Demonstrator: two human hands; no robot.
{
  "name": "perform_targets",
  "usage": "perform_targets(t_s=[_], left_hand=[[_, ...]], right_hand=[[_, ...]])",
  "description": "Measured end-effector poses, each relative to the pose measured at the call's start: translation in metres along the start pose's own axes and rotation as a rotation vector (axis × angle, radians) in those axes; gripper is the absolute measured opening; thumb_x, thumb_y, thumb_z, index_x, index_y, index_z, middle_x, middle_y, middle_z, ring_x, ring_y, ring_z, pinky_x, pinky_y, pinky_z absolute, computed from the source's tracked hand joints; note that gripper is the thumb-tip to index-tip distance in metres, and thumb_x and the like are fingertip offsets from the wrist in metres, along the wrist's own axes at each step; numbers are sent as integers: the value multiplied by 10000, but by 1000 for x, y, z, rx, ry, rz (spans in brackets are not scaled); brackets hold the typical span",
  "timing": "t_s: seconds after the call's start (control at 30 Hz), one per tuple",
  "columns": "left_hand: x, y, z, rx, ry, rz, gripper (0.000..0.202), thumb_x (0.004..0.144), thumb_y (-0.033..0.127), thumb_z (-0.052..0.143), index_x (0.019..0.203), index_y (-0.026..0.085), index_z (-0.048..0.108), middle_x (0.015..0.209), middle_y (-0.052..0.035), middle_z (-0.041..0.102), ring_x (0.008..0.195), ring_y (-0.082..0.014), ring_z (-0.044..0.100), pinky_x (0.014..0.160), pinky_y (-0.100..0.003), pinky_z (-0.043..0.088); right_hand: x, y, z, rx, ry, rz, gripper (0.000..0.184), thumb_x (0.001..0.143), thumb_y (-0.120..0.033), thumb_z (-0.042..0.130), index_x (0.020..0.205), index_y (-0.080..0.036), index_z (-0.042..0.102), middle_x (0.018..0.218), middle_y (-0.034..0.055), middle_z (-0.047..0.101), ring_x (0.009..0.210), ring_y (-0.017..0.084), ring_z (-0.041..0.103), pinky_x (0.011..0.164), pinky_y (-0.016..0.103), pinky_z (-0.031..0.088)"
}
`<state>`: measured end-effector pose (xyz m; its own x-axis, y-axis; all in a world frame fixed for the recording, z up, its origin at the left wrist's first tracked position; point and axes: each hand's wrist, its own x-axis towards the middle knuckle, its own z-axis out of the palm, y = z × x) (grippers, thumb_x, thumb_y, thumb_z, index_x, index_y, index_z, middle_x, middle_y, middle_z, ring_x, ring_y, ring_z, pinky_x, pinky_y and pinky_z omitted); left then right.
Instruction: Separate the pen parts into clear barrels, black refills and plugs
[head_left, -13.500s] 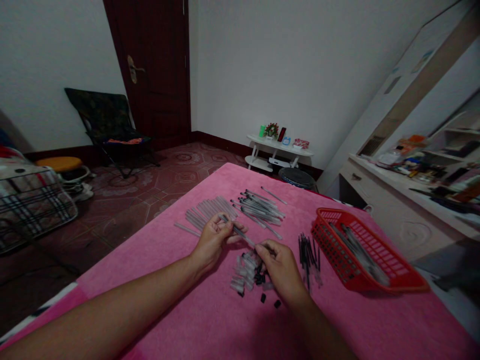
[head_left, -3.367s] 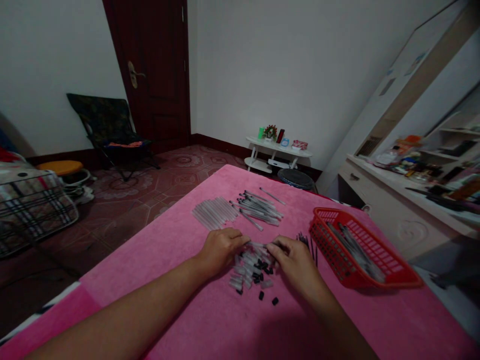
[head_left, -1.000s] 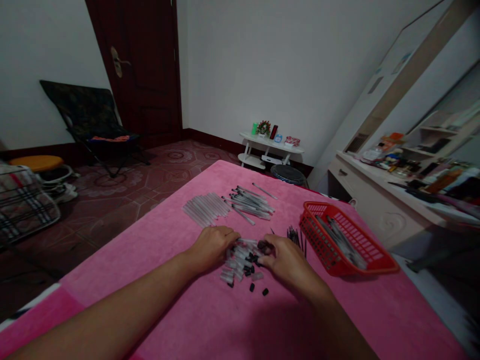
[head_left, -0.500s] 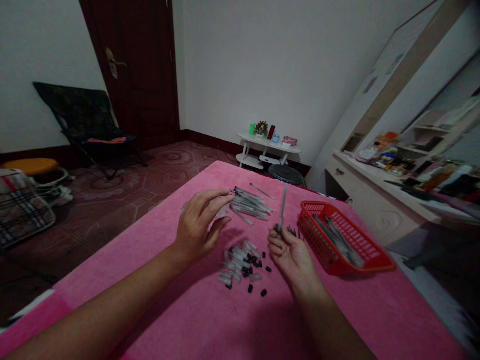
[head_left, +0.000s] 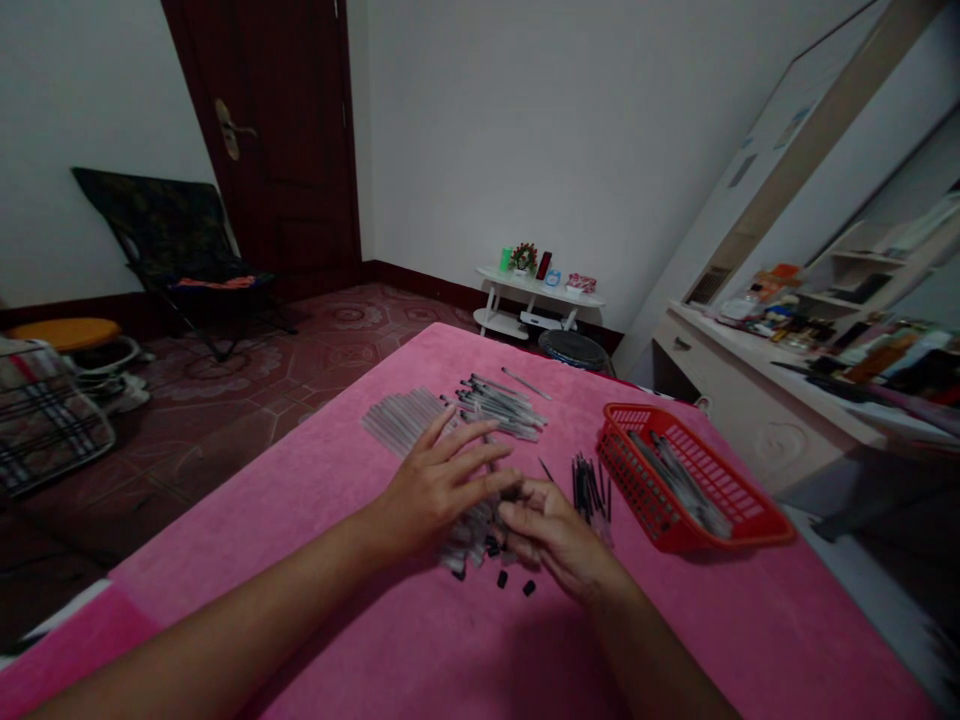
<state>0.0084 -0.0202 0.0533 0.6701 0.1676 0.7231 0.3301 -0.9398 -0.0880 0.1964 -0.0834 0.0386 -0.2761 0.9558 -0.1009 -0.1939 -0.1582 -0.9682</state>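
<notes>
My left hand lies over a pile of small clear caps and black plugs, fingers spread and stretched out, holding nothing. My right hand rests just right of that pile with its fingers curled inward; what they hold, if anything, is hidden. A row of clear pen barrels lies beyond my left hand. A heap of assembled pens sits further back. Thin black refills lie right of my right hand, next to a red plastic basket with pens in it.
Everything lies on a pink-covered table. A white desk crowded with items stands to the right. A low white shelf and a dark stool stand past the far edge. A folding chair is by the door.
My left hand has come down from above the barrels onto the cap pile. My right hand has dropped to the pile, and the pen it held upright no longer shows.
</notes>
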Motion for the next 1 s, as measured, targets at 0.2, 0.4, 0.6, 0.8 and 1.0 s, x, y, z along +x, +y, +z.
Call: perform_targets(t_s=[0.2,0.4,0.6,0.8,1.0], left_hand=[[-2,-10,3,9,-82,20,195,877,207,514,1002,252,657,847,-13,657,934,-166,551,1035,-433,312],[-5,-36,-8,97,-83,-47,196,868,173,508,952,229,676,848,-37,695,850,-181,557,782,-327,426],[-18,-82,-23,-178,11,-800,126,784,209,593,903,184,625,831,-59,705,747,-179,662,633,-260,491],[-57,-119,-16,-860,56,-1530,200,644,237,737,647,128,570,559,-52,655,506,-155,636,493,-230,522],[-80,-133,-13,-1018,-4,-1724,276,563,280,812,644,118,604,569,-104,681,518,-198,652,463,-265,553]], right_hand=[[3,5,-14,-104,72,62,351,669,-377,748,875,-116,634,563,-30,568,351,21,358,337,155,235],[-7,-21,-33,-435,49,123,248,687,-313,694,815,-102,672,551,-12,588,401,52,463,392,170,341],[-25,-52,-45,-596,-7,263,249,714,-368,627,717,-127,566,612,52,651,482,133,600,457,232,444],[-23,-55,-55,-733,191,95,204,674,-318,637,700,-121,595,609,21,604,539,121,555,522,239,420],[-19,-47,-66,-996,301,148,128,689,-241,573,644,-130,618,524,8,578,470,116,499,470,229,342]])
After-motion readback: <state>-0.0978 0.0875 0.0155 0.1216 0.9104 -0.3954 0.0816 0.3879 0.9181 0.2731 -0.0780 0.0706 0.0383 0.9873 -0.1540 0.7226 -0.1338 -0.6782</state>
